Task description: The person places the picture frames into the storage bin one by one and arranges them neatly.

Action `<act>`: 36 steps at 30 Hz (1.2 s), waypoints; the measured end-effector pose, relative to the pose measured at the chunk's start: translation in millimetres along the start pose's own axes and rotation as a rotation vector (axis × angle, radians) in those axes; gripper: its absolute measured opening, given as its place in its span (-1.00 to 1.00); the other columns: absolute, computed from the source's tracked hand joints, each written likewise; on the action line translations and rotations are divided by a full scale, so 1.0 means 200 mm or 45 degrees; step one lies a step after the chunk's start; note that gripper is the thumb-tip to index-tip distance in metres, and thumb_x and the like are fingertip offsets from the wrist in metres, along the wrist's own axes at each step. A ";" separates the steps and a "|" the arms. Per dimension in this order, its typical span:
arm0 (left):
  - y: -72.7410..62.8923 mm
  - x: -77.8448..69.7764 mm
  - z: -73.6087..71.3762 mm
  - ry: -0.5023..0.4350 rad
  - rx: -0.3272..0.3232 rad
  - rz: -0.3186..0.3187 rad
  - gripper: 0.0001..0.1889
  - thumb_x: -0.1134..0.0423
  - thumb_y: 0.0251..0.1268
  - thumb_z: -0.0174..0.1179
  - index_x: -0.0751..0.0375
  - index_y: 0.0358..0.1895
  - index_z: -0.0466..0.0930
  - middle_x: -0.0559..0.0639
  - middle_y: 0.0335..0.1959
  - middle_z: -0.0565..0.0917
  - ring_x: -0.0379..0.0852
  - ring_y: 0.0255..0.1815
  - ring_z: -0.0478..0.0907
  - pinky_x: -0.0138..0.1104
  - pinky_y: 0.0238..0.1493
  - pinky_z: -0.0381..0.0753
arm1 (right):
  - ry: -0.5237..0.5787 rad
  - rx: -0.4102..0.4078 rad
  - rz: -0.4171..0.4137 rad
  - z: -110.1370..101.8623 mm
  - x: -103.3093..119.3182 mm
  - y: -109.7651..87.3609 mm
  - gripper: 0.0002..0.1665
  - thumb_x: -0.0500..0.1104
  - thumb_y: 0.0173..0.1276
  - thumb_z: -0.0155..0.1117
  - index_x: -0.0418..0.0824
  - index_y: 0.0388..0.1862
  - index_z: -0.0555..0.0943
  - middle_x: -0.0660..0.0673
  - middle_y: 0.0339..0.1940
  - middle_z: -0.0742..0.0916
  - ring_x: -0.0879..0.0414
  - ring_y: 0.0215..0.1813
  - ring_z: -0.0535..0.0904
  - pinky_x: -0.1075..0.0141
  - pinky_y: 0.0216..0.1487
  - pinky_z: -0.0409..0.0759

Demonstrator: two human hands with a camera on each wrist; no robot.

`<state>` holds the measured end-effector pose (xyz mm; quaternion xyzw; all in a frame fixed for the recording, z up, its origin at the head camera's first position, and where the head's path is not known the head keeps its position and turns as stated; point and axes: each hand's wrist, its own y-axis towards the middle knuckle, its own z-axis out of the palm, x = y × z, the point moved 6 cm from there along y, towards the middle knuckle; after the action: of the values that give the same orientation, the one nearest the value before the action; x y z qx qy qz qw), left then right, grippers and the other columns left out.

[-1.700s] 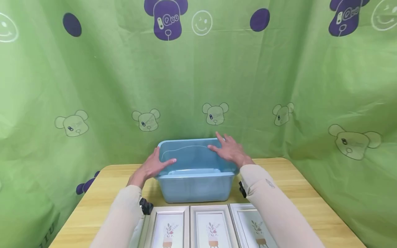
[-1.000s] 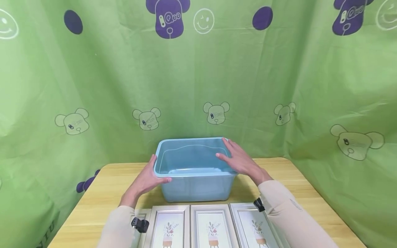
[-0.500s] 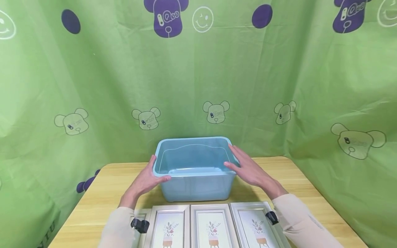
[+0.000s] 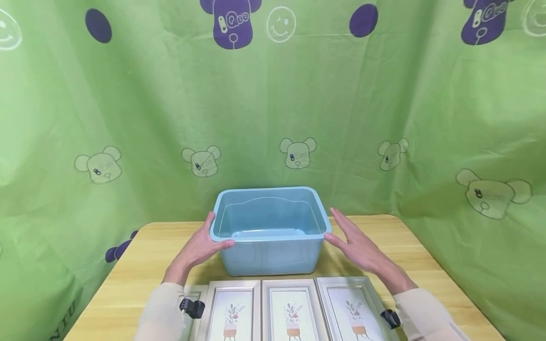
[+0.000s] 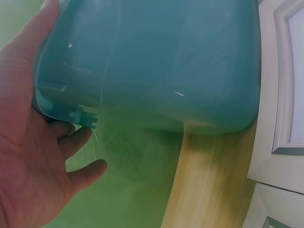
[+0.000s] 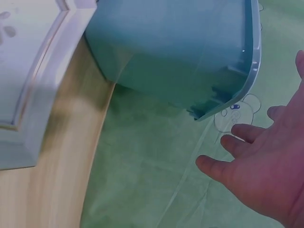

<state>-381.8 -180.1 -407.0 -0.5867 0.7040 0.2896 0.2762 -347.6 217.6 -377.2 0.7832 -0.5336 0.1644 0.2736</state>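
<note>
A light blue plastic storage tub (image 4: 273, 255) stands upright on the table, with nothing seen inside it. My left hand (image 4: 200, 244) holds its near left corner, thumb along the front rim and fingers round the side. In the left wrist view, the fingers (image 5: 76, 142) of that hand reach under the rim, the last ones loosely bent. To the right of the tub, my right hand (image 4: 358, 246) is spread and holds nothing. The right wrist view shows a gap between its fingers (image 6: 216, 168) and the rim.
Several white picture frames (image 4: 290, 284) with plant prints lie side by side along the near part of the wooden table (image 4: 409, 255). A green curtain (image 4: 256, 109) printed with bears hangs behind and at both sides.
My right hand has drawn away rightward from over the tub's right rim and is now apart from it. My left hand has slid outward to the near left corner, then stayed.
</note>
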 end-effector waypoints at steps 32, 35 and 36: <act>-0.02 0.03 0.02 -0.073 -0.007 -0.019 0.32 -0.37 -0.12 0.36 -0.03 0.58 -0.36 0.27 0.56 0.03 0.31 0.50 0.12 0.30 0.38 0.17 | 0.100 0.268 0.261 0.22 -0.56 -0.36 -0.14 0.27 0.53 -0.22 -0.17 0.59 -0.09 -0.31 0.55 0.19 -0.40 0.50 0.07 -0.44 0.35 0.03; -0.01 0.02 0.02 -0.072 -0.005 -0.023 0.30 -0.36 -0.11 0.36 -0.05 0.58 -0.36 0.27 0.56 0.03 0.31 0.50 0.11 0.30 0.38 0.16 | 0.072 0.265 0.247 0.24 -0.57 -0.37 -0.09 0.28 0.50 -0.13 -0.25 0.57 -0.02 -0.31 0.50 0.30 -0.38 0.48 0.17 -0.38 0.37 0.11; -0.01 0.02 0.01 -0.071 -0.006 -0.023 0.30 -0.36 -0.11 0.36 -0.06 0.58 -0.36 0.27 0.56 0.03 0.32 0.50 0.11 0.30 0.38 0.16 | 0.063 0.261 0.243 0.24 -0.58 -0.37 -0.08 0.29 0.49 -0.11 -0.26 0.56 0.00 -0.30 0.48 0.34 -0.36 0.47 0.19 -0.35 0.38 0.12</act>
<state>-379.5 -181.3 -412.2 -0.5853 0.6900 0.3052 0.2969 -324.4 295.3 -497.6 0.7486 -0.5790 0.2625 0.1881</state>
